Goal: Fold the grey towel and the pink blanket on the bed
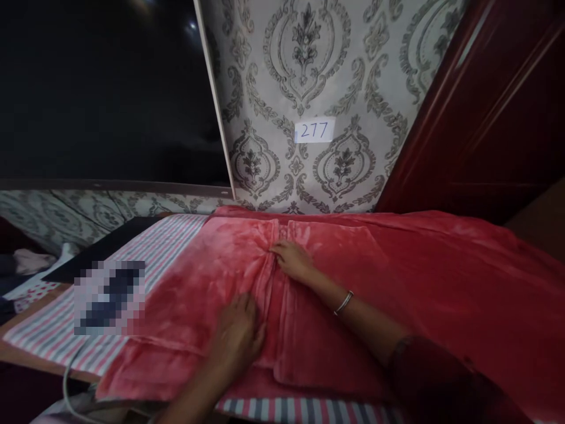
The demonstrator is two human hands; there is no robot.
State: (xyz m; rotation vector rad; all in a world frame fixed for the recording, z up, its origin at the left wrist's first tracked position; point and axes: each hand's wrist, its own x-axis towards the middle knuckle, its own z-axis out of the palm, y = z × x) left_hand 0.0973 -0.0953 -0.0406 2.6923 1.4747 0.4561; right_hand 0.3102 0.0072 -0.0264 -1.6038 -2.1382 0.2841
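Closest to the camera, left hand [236,335] lying flat and palm down on the pink fleece blanket [397,282], near the front edge of the surface, fingers spread and pressing, not gripping anything. Farther back, right hand [293,259] with a thin silver bangle [343,302] on the wrist, fingertips pinching lightly a gathered fold [268,271] of the same blanket, close to the middle and toward the far edge. Between both hands, a soft ridge of fleece running from front to back, with one layer folded over another on the right of it.

Under the blanket, a striped pink, grey and white cloth [168,244] covering the surface, showing at the left side and along the front edge. On the left part of this cloth, a blurred dark object [110,297], with a grey cord [70,377] hanging down over the front left corner. Behind, patterned grey wallpaper [375,76] with a small white label reading 277 [314,130], a dark screen [101,88] at the left, a dark red wooden door [485,118] at the right.

Judging from this: best to keep the left palm firm as an anchor, to draw the fold straight along the ridge with the right fingers, and to smooth outward, since thick fleece bunches and slides easily.
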